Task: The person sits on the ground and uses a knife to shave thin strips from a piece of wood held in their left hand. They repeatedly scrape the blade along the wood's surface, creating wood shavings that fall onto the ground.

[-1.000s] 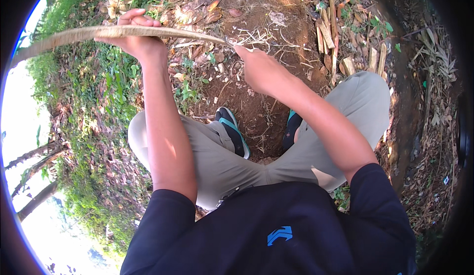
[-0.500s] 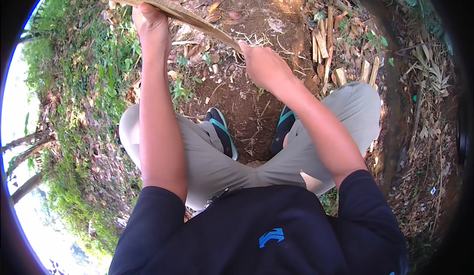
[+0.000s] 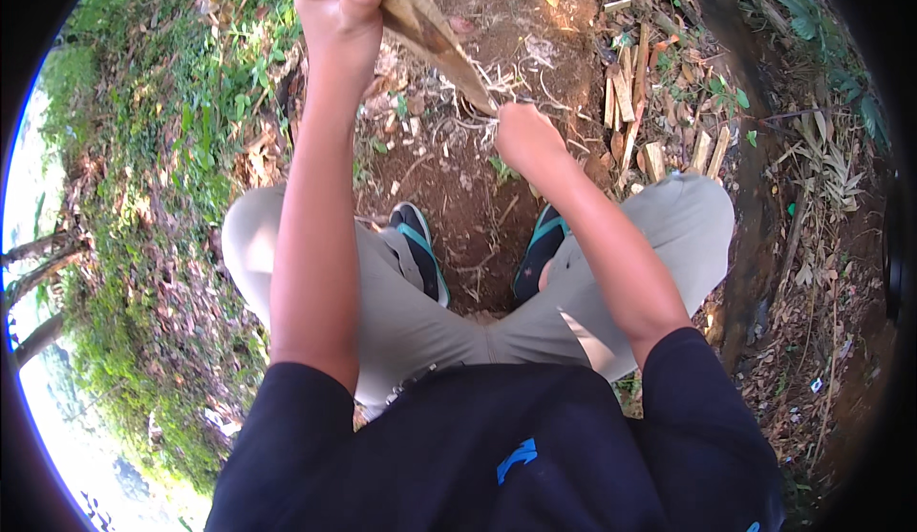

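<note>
A long pale brown wooden plank (image 3: 417, 26) slants from the top edge of the head view down toward my right hand, tapering to a narrow end. My left hand (image 3: 336, 28) grips it near the wider part, thumb laid over its face; the other fingers are partly hidden behind the wood. The upper end runs out of the picture. Closed in a fist, my right hand (image 3: 530, 138) holds the narrow tip. Its fingertips are hidden, so I cannot see whether anything else is in them. Thin pale shavings (image 3: 497, 81) lie on the soil just beyond the tip.
I sit low with knees spread, my dark shoes (image 3: 418, 245) on bare brown soil (image 3: 478, 183). Split wood sticks (image 3: 626, 93) lie on the ground ahead of my right knee. Green undergrowth (image 3: 201, 140) and dry leaves cover the left side. A dark blurred strip (image 3: 764, 179) runs along the right.
The plank has swung to a steeper slant, and its narrow end has shifted slightly right and nearer. Both hands moved right with it, and my right index finger is now curled in.
</note>
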The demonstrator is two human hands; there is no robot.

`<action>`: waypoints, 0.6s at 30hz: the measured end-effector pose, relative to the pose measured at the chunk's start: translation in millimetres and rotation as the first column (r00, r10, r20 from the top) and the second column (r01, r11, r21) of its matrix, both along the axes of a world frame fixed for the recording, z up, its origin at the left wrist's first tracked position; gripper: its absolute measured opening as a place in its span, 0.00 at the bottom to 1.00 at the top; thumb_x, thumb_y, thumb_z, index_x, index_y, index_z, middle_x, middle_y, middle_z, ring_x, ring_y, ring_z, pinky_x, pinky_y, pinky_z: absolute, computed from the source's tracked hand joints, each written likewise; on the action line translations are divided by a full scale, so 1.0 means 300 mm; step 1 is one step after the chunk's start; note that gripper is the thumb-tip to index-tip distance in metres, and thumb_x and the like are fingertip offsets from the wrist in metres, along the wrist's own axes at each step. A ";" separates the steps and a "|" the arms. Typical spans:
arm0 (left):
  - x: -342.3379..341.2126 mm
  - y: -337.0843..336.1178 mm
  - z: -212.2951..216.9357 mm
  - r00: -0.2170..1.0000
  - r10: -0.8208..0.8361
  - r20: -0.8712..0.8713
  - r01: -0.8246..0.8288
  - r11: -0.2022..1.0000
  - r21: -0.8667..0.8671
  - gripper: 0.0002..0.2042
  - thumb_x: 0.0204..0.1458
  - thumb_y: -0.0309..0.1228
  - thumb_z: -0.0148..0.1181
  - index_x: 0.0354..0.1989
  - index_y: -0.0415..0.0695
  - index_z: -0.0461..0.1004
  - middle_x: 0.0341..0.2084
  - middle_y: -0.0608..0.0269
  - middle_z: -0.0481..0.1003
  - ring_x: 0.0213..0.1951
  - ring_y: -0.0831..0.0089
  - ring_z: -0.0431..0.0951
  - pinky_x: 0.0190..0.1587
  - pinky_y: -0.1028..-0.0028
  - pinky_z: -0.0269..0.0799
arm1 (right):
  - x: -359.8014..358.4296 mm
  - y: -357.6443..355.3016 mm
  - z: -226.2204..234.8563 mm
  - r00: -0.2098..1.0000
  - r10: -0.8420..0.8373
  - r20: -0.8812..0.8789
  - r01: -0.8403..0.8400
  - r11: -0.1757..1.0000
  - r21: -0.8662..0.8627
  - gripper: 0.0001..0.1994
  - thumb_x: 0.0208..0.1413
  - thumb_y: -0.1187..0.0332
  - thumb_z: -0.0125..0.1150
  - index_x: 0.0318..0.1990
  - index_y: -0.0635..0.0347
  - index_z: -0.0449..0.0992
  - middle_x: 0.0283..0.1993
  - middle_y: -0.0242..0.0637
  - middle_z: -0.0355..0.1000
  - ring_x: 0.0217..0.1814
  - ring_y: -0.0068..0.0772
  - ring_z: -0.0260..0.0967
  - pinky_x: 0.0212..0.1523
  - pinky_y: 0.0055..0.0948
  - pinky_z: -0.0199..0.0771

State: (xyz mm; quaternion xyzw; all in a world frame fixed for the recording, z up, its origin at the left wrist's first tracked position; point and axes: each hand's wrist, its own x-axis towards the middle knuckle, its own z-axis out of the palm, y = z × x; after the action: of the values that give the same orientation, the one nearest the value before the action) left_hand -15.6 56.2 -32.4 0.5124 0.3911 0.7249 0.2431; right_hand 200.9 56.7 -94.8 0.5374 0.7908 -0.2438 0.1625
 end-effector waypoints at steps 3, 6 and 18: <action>-0.058 0.006 -0.021 0.996 0.022 0.086 -0.020 1.000 -0.024 0.37 0.36 0.72 0.56 0.33 0.44 0.64 0.28 0.65 0.66 0.32 0.71 0.71 0.39 0.66 0.72 | 0.025 0.015 0.022 0.992 0.003 -0.123 0.007 0.997 0.079 0.13 0.62 0.71 0.45 0.46 0.68 0.75 0.40 0.55 0.76 0.44 0.53 0.77 0.46 0.48 0.76; -0.090 -0.010 -0.017 0.991 0.065 0.120 -0.056 0.996 -0.073 0.39 0.35 0.73 0.56 0.33 0.44 0.63 0.30 0.65 0.65 0.34 0.71 0.69 0.41 0.66 0.69 | 0.018 0.007 0.160 0.959 -0.089 -0.269 0.105 0.993 0.046 0.15 0.65 0.67 0.45 0.42 0.67 0.77 0.35 0.58 0.76 0.39 0.58 0.76 0.45 0.49 0.75; -0.046 -0.006 0.039 0.902 0.339 0.266 -0.321 0.941 -0.109 0.29 0.52 0.49 0.65 0.50 0.37 0.65 0.43 0.61 0.72 0.46 0.73 0.74 0.52 0.71 0.71 | 0.042 0.018 0.105 0.878 -0.090 -0.470 0.134 0.989 0.062 0.16 0.62 0.68 0.50 0.55 0.60 0.75 0.39 0.58 0.76 0.43 0.59 0.75 0.49 0.49 0.73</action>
State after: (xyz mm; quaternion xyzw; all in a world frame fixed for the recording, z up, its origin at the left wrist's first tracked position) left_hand -29.4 54.4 -20.8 0.3228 0.4563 0.8082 0.1857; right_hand 213.4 62.0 -63.4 0.5150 0.7847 -0.3376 -0.0715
